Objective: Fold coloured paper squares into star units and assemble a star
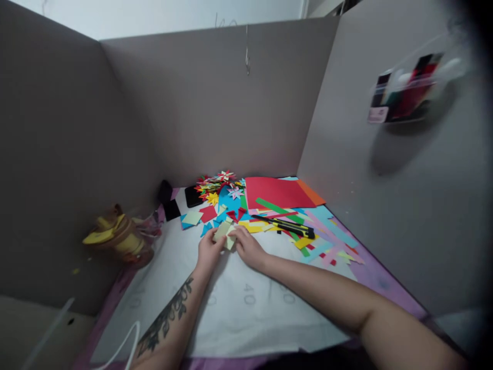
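Both hands meet at the middle of the table around a small piece of pale green paper (228,241). My left hand (209,247) grips its left side, fingers closed on it. From the right, my right hand (248,247) pinches the same paper near its edge. Just beyond lie small folded blue and red paper pieces (232,215). Square sheets of pale green paper (192,218) and red paper (208,213) rest to the upper left. Farther back is a heap of folded paper stars (215,187) in several colours.
Right of my hands, a black-and-yellow utility knife (300,228) lies over coloured paper strips (323,246). Red sheets (275,192) are stacked behind. A black phone (192,196) lies back left. A brown and yellow container (119,236) stands left. Grey partitions (219,103) enclose the table.
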`<state>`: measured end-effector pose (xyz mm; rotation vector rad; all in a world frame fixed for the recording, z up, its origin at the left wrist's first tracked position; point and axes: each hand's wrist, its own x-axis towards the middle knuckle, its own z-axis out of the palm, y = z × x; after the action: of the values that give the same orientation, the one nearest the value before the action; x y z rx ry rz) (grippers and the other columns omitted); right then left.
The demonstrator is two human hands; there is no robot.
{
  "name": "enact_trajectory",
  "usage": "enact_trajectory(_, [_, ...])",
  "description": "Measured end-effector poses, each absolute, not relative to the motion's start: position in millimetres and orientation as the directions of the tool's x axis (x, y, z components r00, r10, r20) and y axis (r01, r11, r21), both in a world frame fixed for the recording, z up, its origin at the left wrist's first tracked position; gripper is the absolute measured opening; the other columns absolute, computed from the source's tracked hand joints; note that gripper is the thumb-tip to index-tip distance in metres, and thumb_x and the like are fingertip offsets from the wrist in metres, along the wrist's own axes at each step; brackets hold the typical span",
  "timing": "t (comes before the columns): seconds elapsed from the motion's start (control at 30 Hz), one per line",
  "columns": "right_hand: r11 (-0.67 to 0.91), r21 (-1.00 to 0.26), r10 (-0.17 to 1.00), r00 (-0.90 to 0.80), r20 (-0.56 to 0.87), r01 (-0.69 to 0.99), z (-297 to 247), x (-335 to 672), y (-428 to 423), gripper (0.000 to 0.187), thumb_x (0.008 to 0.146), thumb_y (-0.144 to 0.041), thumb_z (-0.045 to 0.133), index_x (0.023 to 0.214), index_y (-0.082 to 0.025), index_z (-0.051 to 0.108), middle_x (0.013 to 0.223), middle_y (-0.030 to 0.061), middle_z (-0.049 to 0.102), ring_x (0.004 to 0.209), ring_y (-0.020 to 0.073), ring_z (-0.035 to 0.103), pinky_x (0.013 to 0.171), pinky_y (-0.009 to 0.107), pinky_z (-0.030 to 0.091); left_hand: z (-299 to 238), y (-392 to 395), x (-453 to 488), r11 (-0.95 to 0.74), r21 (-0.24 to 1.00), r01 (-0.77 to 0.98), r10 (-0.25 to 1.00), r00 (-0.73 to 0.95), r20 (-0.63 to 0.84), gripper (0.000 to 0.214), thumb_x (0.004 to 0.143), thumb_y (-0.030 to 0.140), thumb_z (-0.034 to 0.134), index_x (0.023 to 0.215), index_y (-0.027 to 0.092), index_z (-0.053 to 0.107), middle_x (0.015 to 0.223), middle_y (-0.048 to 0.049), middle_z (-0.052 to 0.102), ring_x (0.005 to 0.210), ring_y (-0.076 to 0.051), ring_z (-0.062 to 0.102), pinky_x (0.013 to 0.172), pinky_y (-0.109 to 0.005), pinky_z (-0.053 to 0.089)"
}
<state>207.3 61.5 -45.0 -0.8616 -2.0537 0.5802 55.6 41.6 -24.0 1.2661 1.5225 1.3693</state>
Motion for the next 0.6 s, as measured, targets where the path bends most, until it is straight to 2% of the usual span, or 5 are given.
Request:
enact_trajectory(0.1, [0.709,-0.490,0.693,-0.371,0.618,0.508,-43.8,207.4,50.8,0.033,0.075,-0.007,0.051,0.104,-0.021,0.058,0.129,0.0099,0.034,0.120,0.0260,0.033,0.101,0.044,0.031,-27.9,27.5,58.8,-0.028,0.993,0.118,0.938,-0.341,0.067,0.046,0.065,0.028,0.064,0.107,0.012,0.057,0.072,-0.0015,0.064,0.050,-0.009,0.052,0.048,-0.019,0.040])
enact_trajectory(0.2, [0.788,-0.314,0.588,-0.494,0.640,0.530,-43.1,211.1,35.4,0.024,0.079,-0.014,0.054,0.099,-0.024,0.062,0.128,0.0082,0.040,0.118,0.0270,0.033,0.100,0.046,0.029,-35.5,11.0,63.1,-0.034,0.999,0.038,0.941,-0.334,0.045,0.053,0.065,0.023,0.063,0.115,0.012,0.052,0.067,0.0002,0.061,0.051,-0.009,0.054,0.049,-0.018,0.040])
enact_trajectory(0.3, [0.851,-0.208,0.496,-0.607,0.621,0.483,-44.2,215.2,25.9,0.028,0.077,-0.012,0.055,0.102,-0.024,0.062,0.125,0.0079,0.045,0.113,0.0257,0.037,0.096,0.045,0.032,-44.9,0.8,66.8,-0.052,0.997,-0.056,0.941,-0.338,0.030,0.056,0.065,0.019,0.061,0.118,0.014,0.047,0.071,0.0007,0.060,0.055,-0.009,0.056,0.053,-0.019,0.044])
enact_trajectory(0.43, [0.880,-0.163,0.436,-0.621,0.651,0.447,-46.1,216.0,27.7,0.028,0.075,-0.010,0.057,0.099,-0.024,0.062,0.123,0.0077,0.047,0.111,0.0256,0.037,0.094,0.044,0.032,-54.3,-0.6,69.5,-0.068,0.989,-0.128,0.944,-0.329,0.023,0.058,0.064,0.013,0.059,0.119,0.016,0.042,0.077,-0.0001,0.061,0.059,-0.010,0.059,0.059,-0.021,0.047])
enact_trajectory(0.6, [0.885,-0.248,0.454,-0.617,0.642,0.393,-48.7,218.5,35.4,0.012,0.081,-0.014,0.054,0.078,-0.020,0.063,0.094,0.0070,0.059,0.089,0.0202,0.045,0.080,0.035,0.039,-59.4,-3.9,70.1,-0.067,0.998,-0.006,0.951,-0.303,0.062,0.059,0.067,0.010,0.054,0.123,0.018,0.038,0.092,-0.0051,0.064,0.067,-0.012,0.062,0.060,-0.023,0.049])
